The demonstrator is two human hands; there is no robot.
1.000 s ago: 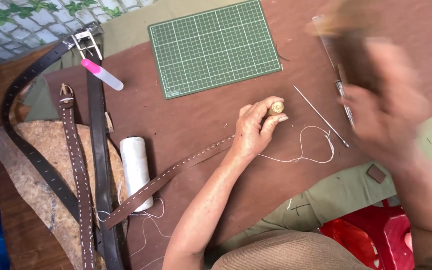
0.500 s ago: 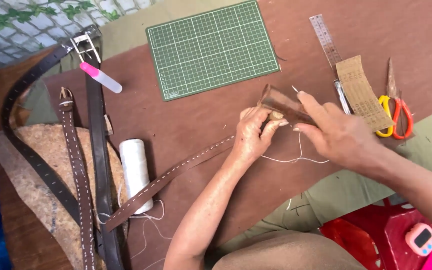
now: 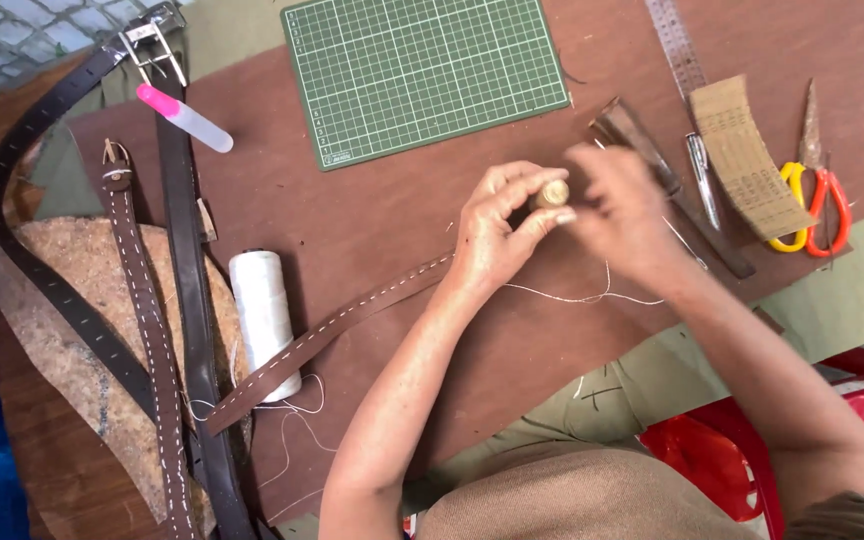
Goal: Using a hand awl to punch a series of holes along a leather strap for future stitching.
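My left hand [image 3: 497,235] pinches a small tan cork-like piece [image 3: 552,193] between thumb and fingers, above the end of a stitched brown leather strap [image 3: 322,335] that runs down-left across the brown work mat [image 3: 372,215]. My right hand [image 3: 627,210] is blurred and sits right beside the cork piece, fingers toward it; whether it holds anything is unclear. A thin white thread [image 3: 592,297] trails on the mat under both hands.
A green cutting mat [image 3: 422,70] lies at the top. A white thread spool [image 3: 264,310] and several dark belts [image 3: 182,290] lie left. A ruler [image 3: 677,45], tan strip [image 3: 747,160], pen [image 3: 702,175], dark strip [image 3: 652,160] and scissors [image 3: 812,190] lie right.
My right hand came down from the upper right to the cork piece, then let the dark strip rest on the mat. My left hand lifted the piece slightly.
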